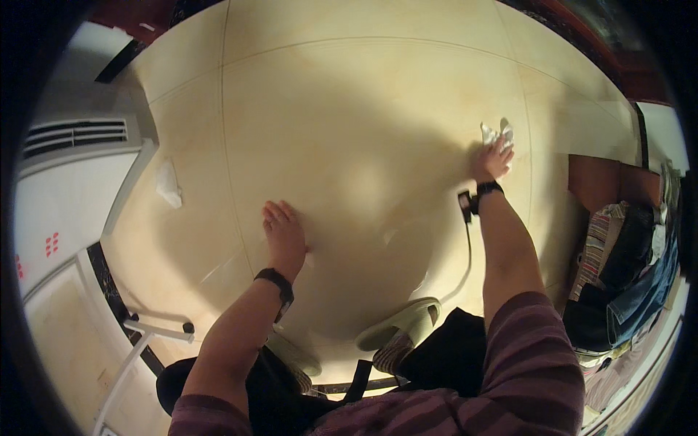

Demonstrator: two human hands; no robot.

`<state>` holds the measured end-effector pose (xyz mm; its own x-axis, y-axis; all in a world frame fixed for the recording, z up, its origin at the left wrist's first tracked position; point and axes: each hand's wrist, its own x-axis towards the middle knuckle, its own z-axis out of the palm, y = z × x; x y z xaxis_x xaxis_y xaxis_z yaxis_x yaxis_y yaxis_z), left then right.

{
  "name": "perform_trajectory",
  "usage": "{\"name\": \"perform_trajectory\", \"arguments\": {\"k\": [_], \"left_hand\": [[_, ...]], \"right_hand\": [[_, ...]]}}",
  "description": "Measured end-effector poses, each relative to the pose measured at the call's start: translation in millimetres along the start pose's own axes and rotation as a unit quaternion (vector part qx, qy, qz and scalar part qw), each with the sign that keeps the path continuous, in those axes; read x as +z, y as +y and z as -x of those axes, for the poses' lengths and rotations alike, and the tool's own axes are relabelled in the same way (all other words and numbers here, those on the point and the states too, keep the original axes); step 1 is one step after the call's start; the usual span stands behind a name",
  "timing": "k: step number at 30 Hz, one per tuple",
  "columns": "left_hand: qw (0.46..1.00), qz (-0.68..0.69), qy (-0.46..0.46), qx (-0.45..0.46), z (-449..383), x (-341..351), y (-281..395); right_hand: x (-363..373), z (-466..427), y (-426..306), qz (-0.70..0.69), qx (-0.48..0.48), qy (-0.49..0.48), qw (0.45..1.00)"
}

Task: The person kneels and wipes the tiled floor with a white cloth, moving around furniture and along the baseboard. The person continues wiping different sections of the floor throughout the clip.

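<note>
My right hand (pixel 495 161) is stretched forward over the tiled floor (pixel 338 109), its fingers on a crumpled white tissue (pixel 489 133). Part of the tissue is hidden under the palm. My left hand (pixel 284 237) holds nothing; it is low over the floor with the fingers pointing forward, and whether it touches the tiles I cannot tell. Both wrists wear black bands, and a small device with a cable (pixel 465 207) hangs at the right one. Another white tissue (pixel 168 184) lies on the floor at the left.
A white floor-standing appliance with a vent (pixel 76 133) stands at the left. Behind it is a white metal stand leg (pixel 158 331). Folded clothes and jeans (pixel 638 300) are heaped at the right beside a brown box or panel (pixel 594 180). My feet wear pale slippers (pixel 401 324).
</note>
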<state>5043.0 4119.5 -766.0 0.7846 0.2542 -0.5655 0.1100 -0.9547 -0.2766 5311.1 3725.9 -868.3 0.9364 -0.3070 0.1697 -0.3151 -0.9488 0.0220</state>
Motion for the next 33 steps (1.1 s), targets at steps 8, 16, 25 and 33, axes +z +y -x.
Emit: {"name": "perform_trajectory", "arguments": {"k": [8, 16, 25, 33], "left_hand": [[0.963, 0.258, 0.001, 0.074, -6, -13, -56], [0.977, 0.151, -0.065, -0.139, 1, 71, -262], [0.986, 0.120, -0.049, -0.105, 8, 108, -283], [0.989, 0.068, -0.072, -0.111, 14, 101, -284]], "right_hand": [[-65, 284, -151, -0.383, -0.440, -0.311, 0.750], [-113, 260, -43, 0.068, -0.700, -0.254, 0.664], [-22, 69, -222, -0.141, -0.245, 0.021, 0.959], [-128, 396, -257, -0.215, -0.738, -0.280, 0.575]]}}
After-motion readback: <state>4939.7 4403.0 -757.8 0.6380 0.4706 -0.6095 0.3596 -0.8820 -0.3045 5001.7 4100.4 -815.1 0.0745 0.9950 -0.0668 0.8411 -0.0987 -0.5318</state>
